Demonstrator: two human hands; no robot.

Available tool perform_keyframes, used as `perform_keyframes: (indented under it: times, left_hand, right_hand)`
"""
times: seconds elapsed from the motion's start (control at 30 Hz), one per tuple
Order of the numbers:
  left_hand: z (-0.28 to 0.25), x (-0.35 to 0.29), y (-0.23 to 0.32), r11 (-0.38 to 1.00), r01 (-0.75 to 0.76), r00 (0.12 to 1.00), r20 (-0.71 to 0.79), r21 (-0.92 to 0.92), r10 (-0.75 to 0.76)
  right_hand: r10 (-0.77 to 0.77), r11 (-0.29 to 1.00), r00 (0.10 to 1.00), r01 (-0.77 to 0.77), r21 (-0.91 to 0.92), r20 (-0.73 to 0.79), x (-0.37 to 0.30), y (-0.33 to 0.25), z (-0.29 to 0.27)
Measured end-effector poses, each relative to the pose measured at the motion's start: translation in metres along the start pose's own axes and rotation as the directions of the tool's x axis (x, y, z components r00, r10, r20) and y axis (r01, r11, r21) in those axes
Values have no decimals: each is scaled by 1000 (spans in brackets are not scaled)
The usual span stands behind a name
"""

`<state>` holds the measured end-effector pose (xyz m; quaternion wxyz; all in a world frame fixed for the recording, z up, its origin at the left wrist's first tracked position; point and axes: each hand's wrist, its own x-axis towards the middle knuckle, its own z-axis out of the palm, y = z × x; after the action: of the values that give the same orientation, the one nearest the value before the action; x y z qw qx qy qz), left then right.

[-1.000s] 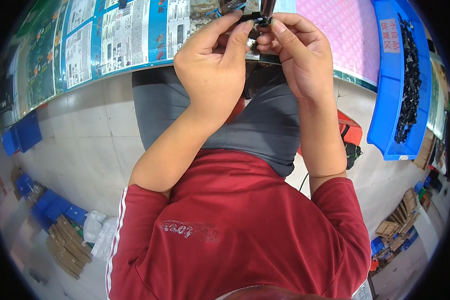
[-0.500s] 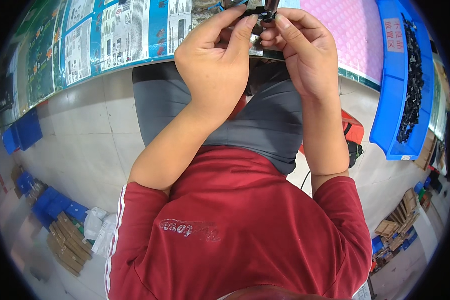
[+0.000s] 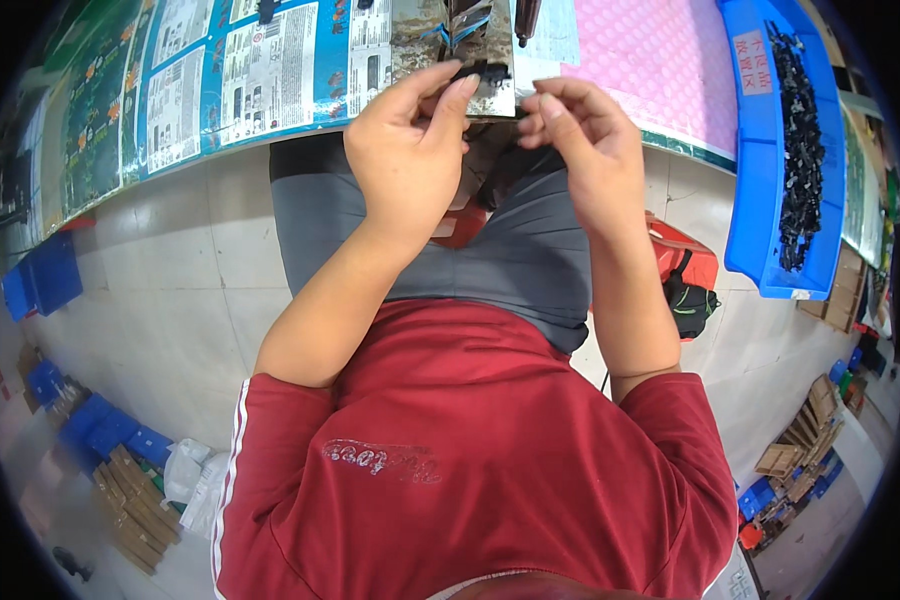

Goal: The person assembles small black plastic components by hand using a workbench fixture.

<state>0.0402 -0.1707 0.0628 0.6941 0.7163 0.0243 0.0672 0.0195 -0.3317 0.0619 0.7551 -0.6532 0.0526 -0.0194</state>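
My left hand (image 3: 410, 140) pinches a small black plastic part (image 3: 492, 74) between thumb and forefinger. The part is over the front of a stained metal plate (image 3: 420, 55) at the table's edge. My right hand (image 3: 600, 150) is just to the right, apart from the part, with curled fingers and the thumb close to the forefinger. Whatever those fingertips hold, if anything, is too small to make out. Beyond the hands, a dark metal rod (image 3: 526, 22) points down beside the plate, and a blue strand (image 3: 457, 34) lies on the metal.
On the right stands a blue bin (image 3: 755, 220) with many small black parts (image 3: 798, 150). Pink bubble sheeting (image 3: 655, 70) covers the table's right side; printed sheets (image 3: 270, 75) lie left. A red container (image 3: 685, 255) with a black bag (image 3: 692, 305) is beside my legs.
Both hands have come away from beneath the rod, nearer to me. My right hand has let go of the black part and moved apart from it; my left hand keeps it.
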Motion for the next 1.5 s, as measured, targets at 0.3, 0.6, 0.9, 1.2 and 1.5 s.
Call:
perform_keyframes:
  times: [0.3,0.6,0.9,1.2,1.5]
  left_hand:
    - [-26,-43,22,996,61,996,63,-70,-57]
    - [-44,-70,30,959,-282,957,53,-28,284]
    - [-88,-66,5,973,-186,983,35,138,182]
    - [-95,0,-1,942,-188,978,-38,278,206]
    - [-56,110,-13,421,-513,802,243,748,546]
  right_hand:
    - [14,993,996,-24,114,91,-49,-10,17]
    - [14,995,997,-22,102,80,-72,-26,39]
    - [-132,987,968,148,61,-214,-47,-53,-44]
    - [-187,974,927,219,63,-326,7,-76,-96]
    - [-482,699,854,239,-675,-196,105,-7,-28]
